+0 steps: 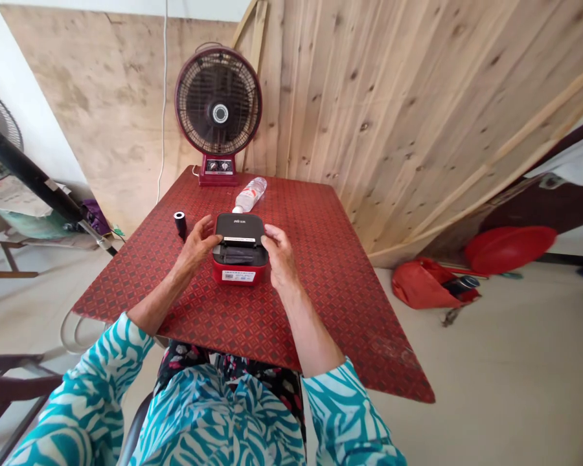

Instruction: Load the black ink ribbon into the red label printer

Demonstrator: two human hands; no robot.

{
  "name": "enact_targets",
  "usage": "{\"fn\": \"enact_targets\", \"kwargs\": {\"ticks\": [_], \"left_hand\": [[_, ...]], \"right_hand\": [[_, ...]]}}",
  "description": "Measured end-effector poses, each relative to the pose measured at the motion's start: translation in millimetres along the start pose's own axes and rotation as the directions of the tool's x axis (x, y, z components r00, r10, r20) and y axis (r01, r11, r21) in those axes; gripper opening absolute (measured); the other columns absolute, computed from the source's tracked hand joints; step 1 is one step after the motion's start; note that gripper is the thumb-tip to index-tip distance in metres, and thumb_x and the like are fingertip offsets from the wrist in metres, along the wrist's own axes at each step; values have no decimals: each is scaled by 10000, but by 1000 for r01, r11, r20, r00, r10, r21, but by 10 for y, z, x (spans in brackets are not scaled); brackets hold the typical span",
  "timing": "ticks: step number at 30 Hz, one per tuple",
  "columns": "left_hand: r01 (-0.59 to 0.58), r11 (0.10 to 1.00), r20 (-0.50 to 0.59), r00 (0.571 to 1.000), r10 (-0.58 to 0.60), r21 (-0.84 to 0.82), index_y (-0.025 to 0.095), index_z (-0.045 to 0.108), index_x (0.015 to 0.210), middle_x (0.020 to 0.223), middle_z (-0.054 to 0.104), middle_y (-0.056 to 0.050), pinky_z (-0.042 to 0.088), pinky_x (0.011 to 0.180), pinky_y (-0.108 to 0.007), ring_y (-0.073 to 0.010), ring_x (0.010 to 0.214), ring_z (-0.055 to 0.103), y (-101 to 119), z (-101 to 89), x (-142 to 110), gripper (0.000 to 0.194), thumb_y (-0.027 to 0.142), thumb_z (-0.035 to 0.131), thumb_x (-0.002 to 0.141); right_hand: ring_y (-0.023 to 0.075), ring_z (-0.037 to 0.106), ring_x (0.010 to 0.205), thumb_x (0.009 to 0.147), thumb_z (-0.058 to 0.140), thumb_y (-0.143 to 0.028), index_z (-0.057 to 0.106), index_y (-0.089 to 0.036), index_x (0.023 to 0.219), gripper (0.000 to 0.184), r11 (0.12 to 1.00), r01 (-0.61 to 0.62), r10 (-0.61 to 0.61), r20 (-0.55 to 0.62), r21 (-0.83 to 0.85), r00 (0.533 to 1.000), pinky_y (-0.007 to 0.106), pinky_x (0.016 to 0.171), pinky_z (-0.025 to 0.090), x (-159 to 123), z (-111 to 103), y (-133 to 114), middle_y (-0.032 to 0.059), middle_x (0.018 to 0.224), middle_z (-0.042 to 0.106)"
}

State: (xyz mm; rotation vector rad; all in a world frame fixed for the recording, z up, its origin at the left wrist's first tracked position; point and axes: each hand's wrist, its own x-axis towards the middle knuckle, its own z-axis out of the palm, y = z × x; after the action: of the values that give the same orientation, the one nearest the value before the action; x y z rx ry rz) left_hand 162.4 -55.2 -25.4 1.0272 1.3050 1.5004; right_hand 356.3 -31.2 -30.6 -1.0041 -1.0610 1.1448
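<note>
A small red and black label printer [240, 249] stands on the table before me, with a white sticker on its front. Its black top has a cross slot with a narrow white strip. My left hand [200, 241] is at the printer's left side, thumb on the edge of the top. On the opposite side, my right hand [280, 254] presses its thumb to the right edge, its other fingers partly hidden. Between them the two hands grip the printer's upper part. Left of my left hand, a black roll [180, 224] with a white-rimmed end stands upright.
A clear plastic bottle [251, 195] lies behind the printer. At the back of the red patterned table [315, 310] stands a dark red fan [219, 103]. A wooden panel rises behind. On the floor at right are an orange bag [420, 283] and a red basin [510, 249].
</note>
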Motion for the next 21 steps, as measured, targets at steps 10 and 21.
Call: {"fn": "enact_targets", "kwargs": {"ticks": [10, 21], "left_hand": [[91, 995, 141, 986, -84, -47, 185, 595, 1344, 1315, 697, -126, 522, 1015, -458, -329, 1240, 634, 55, -25, -31, 742, 328, 777, 639], [-16, 978, 243, 968, 67, -208, 249, 548, 1459, 1509, 576, -88, 394, 1184, -478, -329, 1438, 483, -324, -58, -116, 679, 387, 688, 809]], "right_hand": [[226, 628, 1193, 706, 617, -282, 625, -266, 1205, 499, 997, -55, 53, 46, 48, 998, 482, 1100, 484, -25, 60, 65, 52, 1267, 699], [230, 570, 1296, 894, 456, -520, 625, -243, 1226, 464, 999, 37, -35, -85, 22, 996, 496, 1175, 401, -98, 38, 334, 54, 1351, 645]]}}
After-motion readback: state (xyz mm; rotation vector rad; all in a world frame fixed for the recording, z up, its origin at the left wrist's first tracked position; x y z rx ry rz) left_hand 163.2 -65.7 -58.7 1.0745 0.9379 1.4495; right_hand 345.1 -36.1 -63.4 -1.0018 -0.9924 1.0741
